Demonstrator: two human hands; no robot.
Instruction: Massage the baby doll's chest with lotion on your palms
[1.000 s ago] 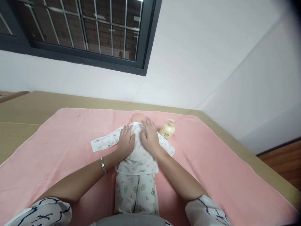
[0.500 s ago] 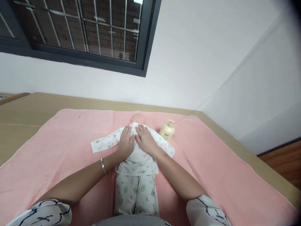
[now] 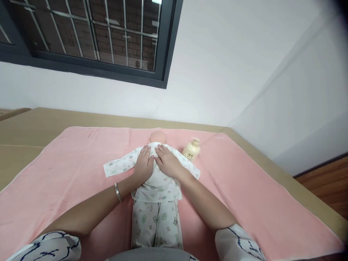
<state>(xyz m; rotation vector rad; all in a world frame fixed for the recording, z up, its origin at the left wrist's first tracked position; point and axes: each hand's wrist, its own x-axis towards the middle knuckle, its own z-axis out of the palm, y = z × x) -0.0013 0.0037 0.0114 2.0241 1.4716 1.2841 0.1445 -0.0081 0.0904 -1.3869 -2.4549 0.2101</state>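
A baby doll point(image 3: 160, 190) in a white printed top and matching trousers lies stretched out on a pink blanket point(image 3: 92, 148). Its smooth bare head points toward the wall; no face shows. My left hand point(image 3: 143, 166) lies flat on the left side of the doll's upper body, with a silver bangle on the wrist. My right hand point(image 3: 168, 161) rests flat on the other side, the thumbs close together near the middle. Both hands have their fingers stretched out and hold nothing. A pale yellow pump bottle point(image 3: 191, 149) lies or leans beside the doll's right-hand sleeve.
The blanket covers much of a wooden table point(image 3: 24, 125). A white wall point(image 3: 214, 65) rises behind it, with a dark-framed barred window point(image 3: 98, 32) at upper left. Brown wood panelling point(image 3: 328, 183) stands at the right edge.
The whole view has shifted slightly, so things sit a little further left. Both hands stay flat on the doll's upper body with hardly any movement.
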